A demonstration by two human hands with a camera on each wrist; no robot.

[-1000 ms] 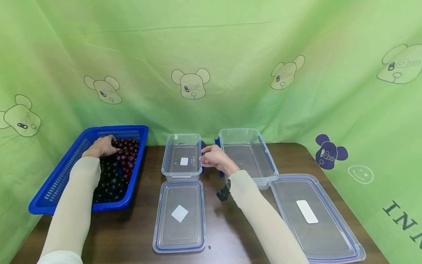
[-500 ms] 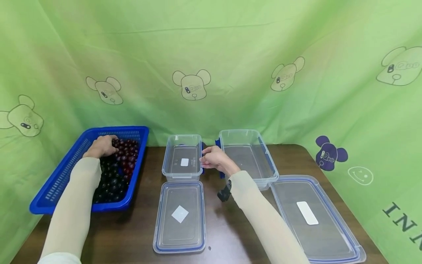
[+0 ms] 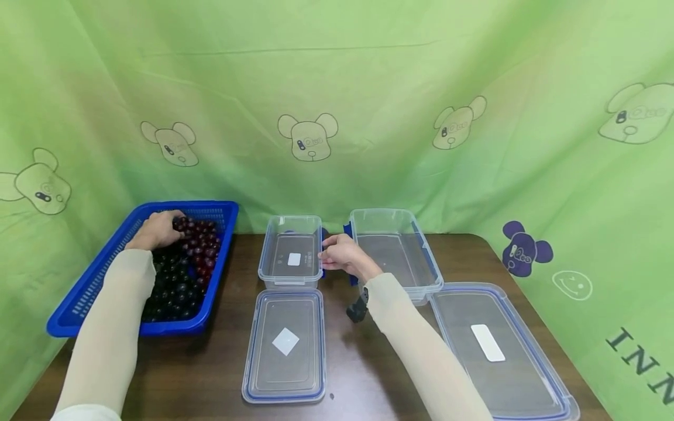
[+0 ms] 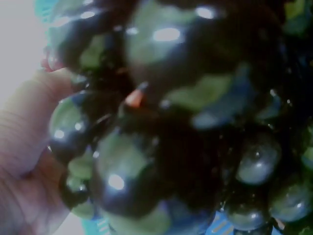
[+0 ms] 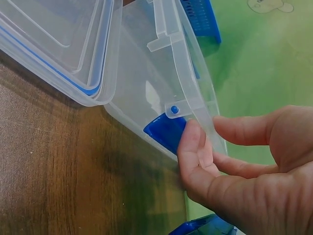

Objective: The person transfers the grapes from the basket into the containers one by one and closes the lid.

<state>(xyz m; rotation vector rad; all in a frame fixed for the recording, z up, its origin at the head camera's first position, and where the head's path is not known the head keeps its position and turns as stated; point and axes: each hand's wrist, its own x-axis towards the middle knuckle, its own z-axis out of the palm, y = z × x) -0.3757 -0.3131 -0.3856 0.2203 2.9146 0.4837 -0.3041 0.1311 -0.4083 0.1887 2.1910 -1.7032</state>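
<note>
My left hand [image 3: 157, 230] is down in the blue plastic basket [image 3: 95, 292], at the far part of a heap of grapes. Dark red grapes [image 3: 205, 242] lie along the right, nearly black grapes [image 3: 176, 292] nearer the front. In the left wrist view its thumb [image 4: 29, 132] lies along dark grapes [image 4: 151, 181] close to the camera; fingertips are hidden behind them. My right hand [image 3: 344, 255] pinches the right side wall of the smaller clear food container [image 3: 265, 257], thumb and fingers at the rim. A blue clip [image 5: 166, 131] hangs below that rim.
The smaller lid [image 3: 286, 380] lies in front of that container. A larger clear container [image 3: 395, 257] stands right of my right hand, its lid [image 3: 505, 386] lying at the front right. Green printed cloth [image 3: 316, 76] hangs behind the brown table [image 3: 368, 386].
My left hand has shifted slightly up and left within the basket, over the grapes. My right hand keeps its hold at the smaller container's side. The head view has moved a little.
</note>
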